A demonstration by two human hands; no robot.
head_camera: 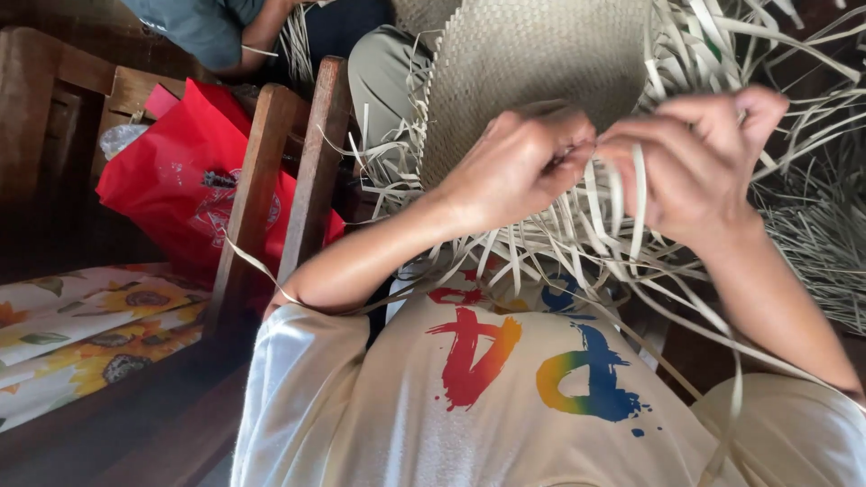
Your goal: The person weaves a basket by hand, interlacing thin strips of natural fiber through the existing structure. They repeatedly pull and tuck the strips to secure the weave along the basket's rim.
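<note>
My left hand (pixel 519 167): grip pinched on pale flat straw strips (pixel 577 225) | my right hand (pixel 699 158): grip clamped on same strips, knuckles touching left | pale woven straw mat (pixel 532 63): over my lap, loose ends at its lower edge | red plastic bag (pixel 180 180): beside wooden chair back (pixel 307 171).

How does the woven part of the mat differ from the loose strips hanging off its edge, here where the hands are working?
The woven mat panel is a tight, flat, even lattice; the loose strips splay apart, curling and dangling over the shirt. The panel lies beyond the hands; the strips run under and between them, and the left hand and right hand pinch strips at the panel's edge. Both are the same pale straw-coloured material.
</note>
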